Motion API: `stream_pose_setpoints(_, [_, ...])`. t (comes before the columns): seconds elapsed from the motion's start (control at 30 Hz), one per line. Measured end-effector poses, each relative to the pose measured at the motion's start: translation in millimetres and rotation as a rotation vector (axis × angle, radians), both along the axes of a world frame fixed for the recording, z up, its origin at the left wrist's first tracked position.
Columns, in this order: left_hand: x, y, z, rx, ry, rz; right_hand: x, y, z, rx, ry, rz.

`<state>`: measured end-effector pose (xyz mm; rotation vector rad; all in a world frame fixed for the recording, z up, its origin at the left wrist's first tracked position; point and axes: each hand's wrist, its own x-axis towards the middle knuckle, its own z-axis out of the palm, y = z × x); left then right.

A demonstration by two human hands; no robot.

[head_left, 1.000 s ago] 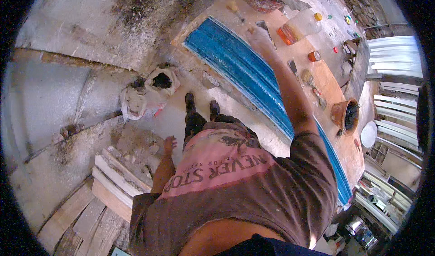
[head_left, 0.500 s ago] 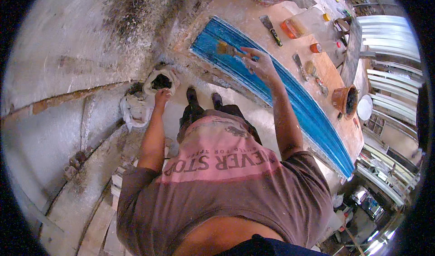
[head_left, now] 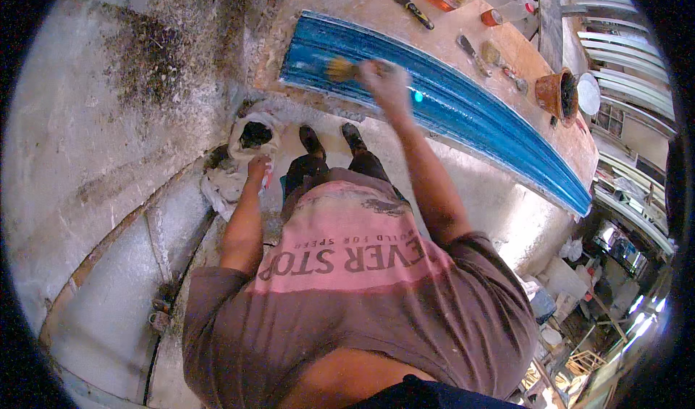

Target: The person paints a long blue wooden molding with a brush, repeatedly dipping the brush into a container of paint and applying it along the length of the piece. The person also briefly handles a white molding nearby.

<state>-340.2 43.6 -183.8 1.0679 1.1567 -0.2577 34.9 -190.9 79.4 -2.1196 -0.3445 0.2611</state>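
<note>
My right hand [head_left: 385,79] is wrapped round a paintbrush [head_left: 338,69], its yellowish bristles against the surface of a long, curved blue mould [head_left: 463,112]. The mould has lengthwise ridges and a wet shine, and narrows towards its right end. My fingers hide the brush handle. Low on the left, my left hand [head_left: 258,166] hangs with curled fingers, near a pale sack [head_left: 269,130] with a dark opening. A small red and white thing [head_left: 266,176] shows beside that hand; whether it is in the fingers is unclear.
Beyond the mould on the pale table lie a scraper [head_left: 407,5], a second blade tool [head_left: 474,54] and a small orange jar [head_left: 491,18]. A brown pot [head_left: 556,94] stands at the table's right side. A stained wall [head_left: 94,105] rises on the left.
My right hand and the brush have shifted slightly over the mould's left end, the bristles now nearer its left edge. The whole view has swung. A red and white thing now shows by my left hand.
</note>
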Motion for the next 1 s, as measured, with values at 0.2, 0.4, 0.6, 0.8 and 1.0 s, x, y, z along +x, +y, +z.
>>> stream_pose_setpoints(0.2, [26,-2,-10,0.158,-0.018,-0.08,17,-210,53,-0.512,0.064,-0.475])
stream_pose_setpoints(0.4, [29,4,3,0.135,-0.042,-0.044,2,-71,2,0.151,0.084,-0.355])
stream_pose_setpoints(0.6, [-19,19,-11,0.164,0.003,-0.118,37,132,-13,0.502,0.386,-0.133])
stream_pose_setpoints(0.8, [-55,0,4,-0.051,0.057,0.021,47,-66,3,-0.21,-0.062,-0.114])
stream_pose_setpoints(1.0, [-39,-19,4,0.029,0.131,-0.026,69,-283,44,-0.888,-0.379,-0.489])
